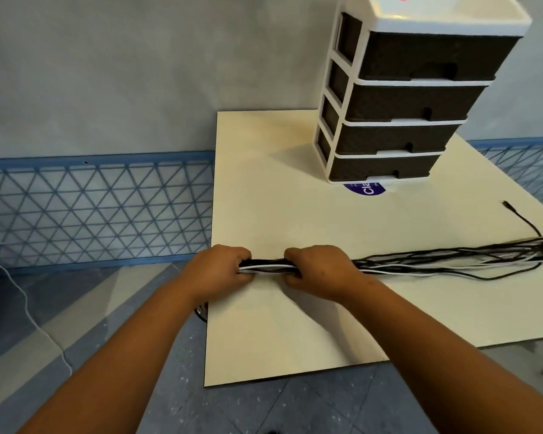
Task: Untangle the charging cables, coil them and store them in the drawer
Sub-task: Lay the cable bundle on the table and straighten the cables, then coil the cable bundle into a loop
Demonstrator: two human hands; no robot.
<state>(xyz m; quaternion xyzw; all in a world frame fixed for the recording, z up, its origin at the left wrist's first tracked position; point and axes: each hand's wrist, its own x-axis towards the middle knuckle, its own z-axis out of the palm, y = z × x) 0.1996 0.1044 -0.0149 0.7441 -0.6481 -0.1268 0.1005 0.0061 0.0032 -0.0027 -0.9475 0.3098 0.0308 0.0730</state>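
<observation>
Both hands, left hand (220, 270) and right hand (318, 270), gripped bundled charging cables (436, 261) on cream board (279, 339) near drawer unit (398, 108).

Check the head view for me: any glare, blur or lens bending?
Head view: glare on the white plastic drawer tower top; tower leans from wide-angle distortion; soft shadows under both hands; black and white cable bundle stays sharp, its far strands slightly soft.
</observation>
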